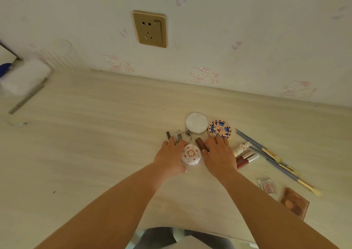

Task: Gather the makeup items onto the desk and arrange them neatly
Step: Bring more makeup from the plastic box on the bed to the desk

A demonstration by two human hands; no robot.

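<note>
Fingers of both hands lie flat and loose, holding nothing. Left hand [171,156] and right hand [219,153] sit beside the round white flowered compact [191,154]; brown lipstick tube [202,144] points toward eleven o'clock, nearer the right.

A home bedroom or dressing corner, by all signs: pale wood-grain desk [95,153] pushed against a wall [247,29] papered with faint pink cartoon cats; gold wall socket [149,29] with switch just above the desk; personal cosmetics spread on top, among them a round hand mirror [197,122], an ornate blue compact [219,129], lip gloss tubes [246,159], makeup brushes [270,153], a brown powder palette [294,203]
</note>
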